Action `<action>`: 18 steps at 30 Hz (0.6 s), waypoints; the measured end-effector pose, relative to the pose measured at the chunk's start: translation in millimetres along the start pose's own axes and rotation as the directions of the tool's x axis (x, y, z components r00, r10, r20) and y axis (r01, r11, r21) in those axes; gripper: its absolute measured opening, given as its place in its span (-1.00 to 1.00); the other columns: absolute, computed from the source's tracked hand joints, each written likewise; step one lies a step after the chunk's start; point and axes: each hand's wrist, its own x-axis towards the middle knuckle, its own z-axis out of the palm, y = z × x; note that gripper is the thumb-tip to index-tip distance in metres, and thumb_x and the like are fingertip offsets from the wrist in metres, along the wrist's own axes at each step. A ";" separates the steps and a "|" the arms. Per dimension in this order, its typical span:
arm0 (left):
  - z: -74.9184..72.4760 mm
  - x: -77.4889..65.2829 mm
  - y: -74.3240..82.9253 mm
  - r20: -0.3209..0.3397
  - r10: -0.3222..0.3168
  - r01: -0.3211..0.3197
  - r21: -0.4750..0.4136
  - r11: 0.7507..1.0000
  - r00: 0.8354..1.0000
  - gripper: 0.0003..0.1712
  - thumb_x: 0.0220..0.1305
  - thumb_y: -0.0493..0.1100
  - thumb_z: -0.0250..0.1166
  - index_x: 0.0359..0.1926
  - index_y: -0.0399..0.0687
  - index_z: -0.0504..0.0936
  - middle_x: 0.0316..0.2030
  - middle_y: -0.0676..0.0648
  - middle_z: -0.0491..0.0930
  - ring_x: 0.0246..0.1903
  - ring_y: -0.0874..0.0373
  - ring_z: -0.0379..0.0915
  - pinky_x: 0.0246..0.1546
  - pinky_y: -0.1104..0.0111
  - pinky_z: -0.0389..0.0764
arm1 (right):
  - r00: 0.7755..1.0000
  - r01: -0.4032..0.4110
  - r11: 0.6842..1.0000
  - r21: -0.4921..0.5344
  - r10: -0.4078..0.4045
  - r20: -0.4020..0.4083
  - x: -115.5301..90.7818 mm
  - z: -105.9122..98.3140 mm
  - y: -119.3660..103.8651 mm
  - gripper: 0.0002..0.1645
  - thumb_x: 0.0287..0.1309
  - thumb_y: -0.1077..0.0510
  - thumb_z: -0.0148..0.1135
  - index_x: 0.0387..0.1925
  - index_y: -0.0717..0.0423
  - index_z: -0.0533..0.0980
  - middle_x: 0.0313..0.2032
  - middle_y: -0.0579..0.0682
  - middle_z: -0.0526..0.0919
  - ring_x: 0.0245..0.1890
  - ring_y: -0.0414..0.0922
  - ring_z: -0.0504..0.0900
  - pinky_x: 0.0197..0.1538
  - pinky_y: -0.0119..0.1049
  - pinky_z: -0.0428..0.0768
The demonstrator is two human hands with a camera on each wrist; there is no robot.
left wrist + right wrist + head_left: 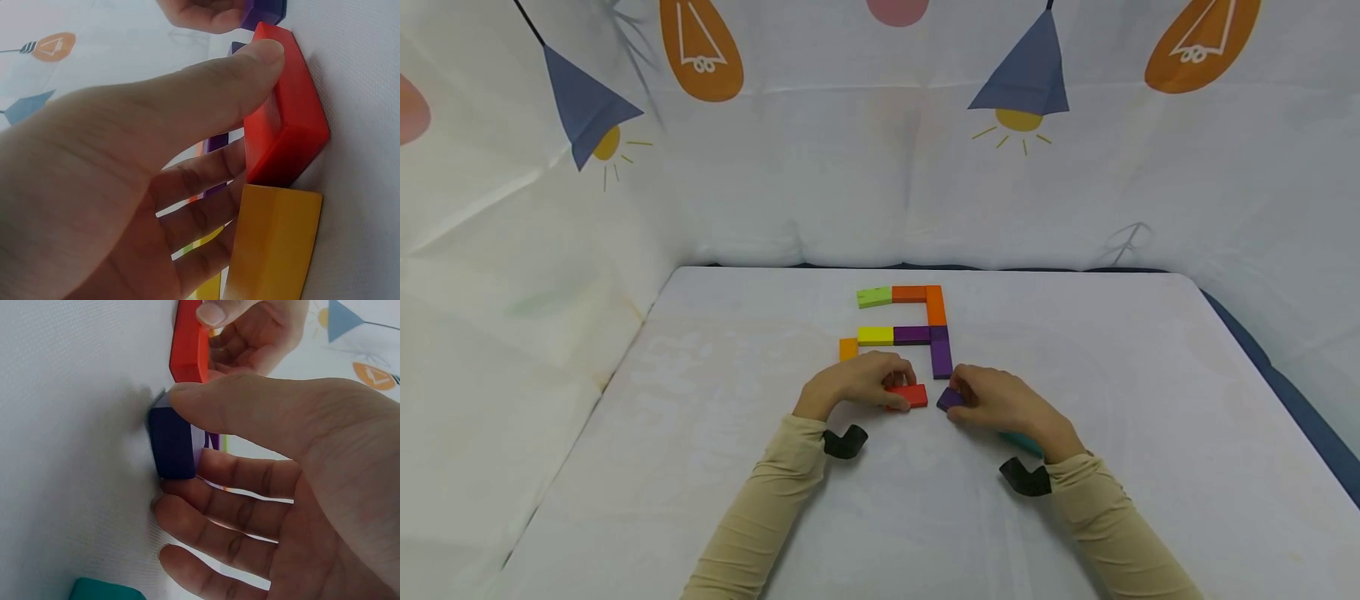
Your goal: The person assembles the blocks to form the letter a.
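Note:
My left hand (861, 379) holds a red block (913, 395) flat on the white table, thumb on its near side. In the left wrist view the red block's end (275, 156) lies against or very near an amber block (272, 244). Just to the right, my right hand (1003, 404) pinches a dark purple block (950, 398) between thumb and fingers. That block sits slightly angled, with a small gap to the red one. A teal block (1024, 443) lies partly hidden beneath the right wrist.
Beyond the hands runs a bent line of blocks: lime green (874, 297), orange-red (909, 294), orange (936, 305), purple (941, 352), another purple (912, 335) and yellow (876, 336). A printed white cloth (850, 183) hangs behind the table (737, 500).

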 end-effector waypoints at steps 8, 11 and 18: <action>0.1 -0.6 -0.2 -0.012 0.022 -0.022 -0.002 1.000 1.000 -0.68 0.13 -0.06 0.38 -0.10 -0.01 0.58 -0.32 0.03 0.52 -0.31 0.19 0.40 -0.24 0.44 0.45 | 1.000 -0.026 1.000 0.009 0.026 -0.002 1.5 1.7 -1.9 -0.58 0.03 -0.01 0.35 -0.14 0.09 0.45 -0.40 -0.12 0.52 -0.40 -0.20 0.44 -0.29 -0.35 0.47; 0.4 -1.0 0.0 -0.014 0.027 -0.027 0.000 1.000 1.000 -0.68 0.13 -0.06 0.38 -0.10 -0.02 0.58 -0.31 0.03 0.52 -0.30 0.19 0.40 -0.24 0.45 0.45 | 1.000 -0.027 1.000 0.008 0.027 -0.009 2.2 2.4 -1.8 -0.59 0.04 -0.01 0.35 -0.13 0.08 0.45 -0.40 -0.11 0.52 -0.40 -0.20 0.44 -0.28 -0.35 0.47; 0.3 -0.7 0.1 -0.008 0.016 -0.016 0.002 1.000 1.000 -0.67 0.13 -0.05 0.38 -0.09 -0.01 0.57 -0.31 0.04 0.51 -0.29 0.19 0.39 -0.24 0.46 0.44 | 0.999 -0.007 1.000 -0.004 0.007 -0.035 2.5 3.2 -2.7 -0.60 0.05 -0.01 0.33 -0.13 0.09 0.45 -0.41 -0.11 0.51 -0.41 -0.21 0.44 -0.31 -0.36 0.45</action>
